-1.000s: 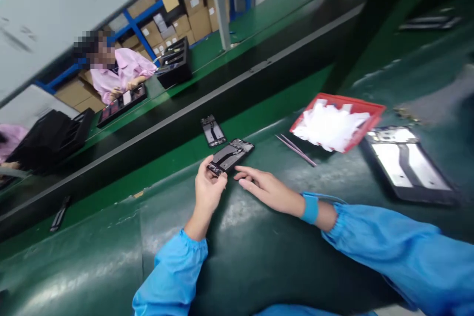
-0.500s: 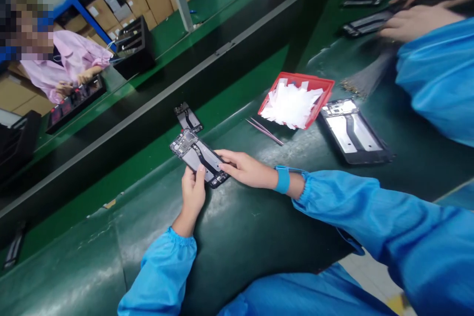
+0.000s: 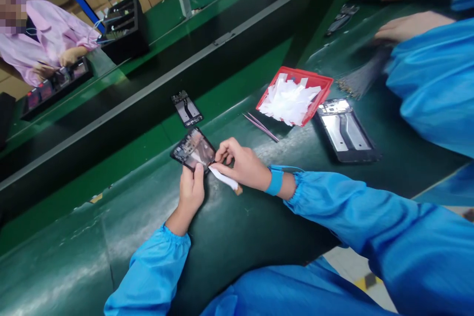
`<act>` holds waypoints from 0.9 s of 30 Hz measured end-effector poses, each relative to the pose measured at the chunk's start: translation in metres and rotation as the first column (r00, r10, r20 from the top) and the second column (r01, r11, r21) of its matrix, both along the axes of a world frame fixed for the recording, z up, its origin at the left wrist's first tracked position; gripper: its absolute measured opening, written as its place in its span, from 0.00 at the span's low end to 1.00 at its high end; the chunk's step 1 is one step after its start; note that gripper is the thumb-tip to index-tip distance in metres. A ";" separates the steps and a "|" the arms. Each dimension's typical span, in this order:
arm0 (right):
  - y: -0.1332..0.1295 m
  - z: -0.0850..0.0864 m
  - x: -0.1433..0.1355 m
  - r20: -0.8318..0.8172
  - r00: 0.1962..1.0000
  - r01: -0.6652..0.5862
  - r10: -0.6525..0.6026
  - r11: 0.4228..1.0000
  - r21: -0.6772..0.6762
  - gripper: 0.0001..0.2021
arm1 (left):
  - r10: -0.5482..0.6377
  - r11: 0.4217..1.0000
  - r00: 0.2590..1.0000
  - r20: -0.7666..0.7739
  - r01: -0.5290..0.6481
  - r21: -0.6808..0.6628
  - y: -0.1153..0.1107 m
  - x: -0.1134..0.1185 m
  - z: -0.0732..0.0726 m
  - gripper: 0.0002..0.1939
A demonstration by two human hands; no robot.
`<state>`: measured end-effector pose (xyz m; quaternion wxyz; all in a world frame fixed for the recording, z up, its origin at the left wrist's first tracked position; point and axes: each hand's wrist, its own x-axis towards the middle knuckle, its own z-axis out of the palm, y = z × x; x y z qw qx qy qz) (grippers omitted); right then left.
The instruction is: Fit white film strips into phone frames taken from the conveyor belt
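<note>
An opened phone (image 3: pixel 193 147) is held at its near edge by my left hand (image 3: pixel 191 187), thumb on top. My right hand (image 3: pixel 240 162) pinches a white strip (image 3: pixel 224 177) at the phone's right corner. The strip hangs down over the mat and has a brownish end. Just beyond lies a second opened phone (image 3: pixel 187 108) on the lower green surface. Tweezers (image 3: pixel 261 127) rest on the mat, left of a red tray (image 3: pixel 323 84) heaped with white strips (image 3: pixel 291 101).
Right of the tray lie stacked phone frames (image 3: pixel 350 133) and a bundle of thin wires (image 3: pixel 361 79). A co-worker's hands (image 3: pixel 414 27) are at the upper right. Across the line, a person in pink (image 3: pixel 48 34) handles a black tray (image 3: pixel 55 89).
The phone in my left hand has tilted. My right hand has closed its fingers, and a white strip now shows there. The co-worker's hands have moved apart.
</note>
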<state>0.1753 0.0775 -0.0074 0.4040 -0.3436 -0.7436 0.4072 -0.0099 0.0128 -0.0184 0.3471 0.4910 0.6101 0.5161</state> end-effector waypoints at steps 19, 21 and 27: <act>0.006 0.001 0.003 0.265 0.958 -0.238 0.113 0.827 0.509 0.07 | -0.070 0.997 0.997 -0.032 0.070 0.015 0.005 0.000 0.002 0.30; 0.005 0.003 0.001 0.261 0.958 -0.246 0.121 0.816 0.523 0.08 | -0.062 0.998 0.997 -0.035 0.062 0.008 0.006 -0.001 0.000 0.29; 0.034 0.031 0.028 0.077 0.990 0.073 -0.118 0.894 0.442 0.07 | 0.025 0.998 0.998 0.057 -0.028 0.051 0.011 -0.007 -0.012 0.28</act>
